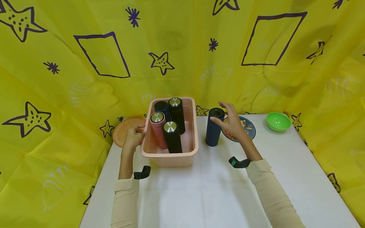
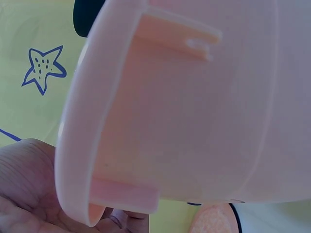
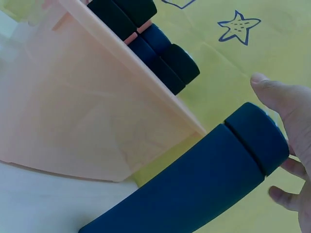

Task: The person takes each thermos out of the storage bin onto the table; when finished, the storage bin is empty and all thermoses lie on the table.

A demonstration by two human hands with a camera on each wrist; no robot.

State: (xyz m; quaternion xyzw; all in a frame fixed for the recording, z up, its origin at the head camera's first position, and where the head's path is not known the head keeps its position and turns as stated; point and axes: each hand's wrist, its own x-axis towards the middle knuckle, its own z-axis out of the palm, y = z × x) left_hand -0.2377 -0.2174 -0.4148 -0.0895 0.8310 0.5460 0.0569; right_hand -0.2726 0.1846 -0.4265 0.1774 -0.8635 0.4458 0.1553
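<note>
4 flasks [image 1: 174, 139] stand in the tub [image 1: 171, 162], leaving 1 blue flask [image 1: 212, 133] outside, upright on the bench [image 1: 199, 198], right of the tub. The left hand [image 1: 135, 136] grips the tub's left rim; the right hand [image 1: 233, 123] is spread wide around that flask's top, not gripping.

"What fills the frame?"
"A pink bin [image 2: 194, 121], its rim [image 2: 82, 111] running down the left side."
"And the left hand [image 2: 24, 182]?"
"Lower left, gripping the rim's bottom end; a drawn star [image 2: 43, 69] shows upper left."
</note>
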